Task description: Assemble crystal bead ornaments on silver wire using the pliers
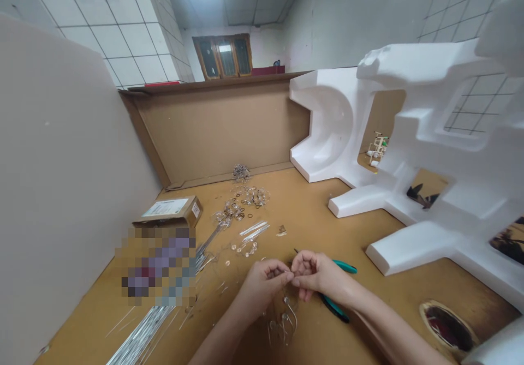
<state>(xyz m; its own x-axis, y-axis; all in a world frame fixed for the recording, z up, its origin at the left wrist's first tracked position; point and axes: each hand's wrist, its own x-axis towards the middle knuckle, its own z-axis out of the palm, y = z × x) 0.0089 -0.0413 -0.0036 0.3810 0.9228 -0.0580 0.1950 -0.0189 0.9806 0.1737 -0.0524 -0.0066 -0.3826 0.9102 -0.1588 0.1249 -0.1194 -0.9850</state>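
My left hand (264,282) and my right hand (314,275) meet fingertip to fingertip above the brown tabletop. Both are closed in a pinch, and whatever sits between the fingertips is too small to make out. Just below them are curved thin wires with small clear discs (285,317); whether these hang from the fingers or lie on the table I cannot tell. Partly covered by my right hand and forearm is a pair of pliers with teal and black handles (345,267). Ahead of my hands lie several small clear discs (250,249) and short straight silvery rods (254,231).
Long metal wires (141,335) lie in a bundle at the left, near a small cardboard box (174,210). Tangled wire pieces and rings (231,210) are heaped farther back. White moulded foam (393,253) stands at the right, close to a round hole (448,327). Cardboard (221,130) walls the back.
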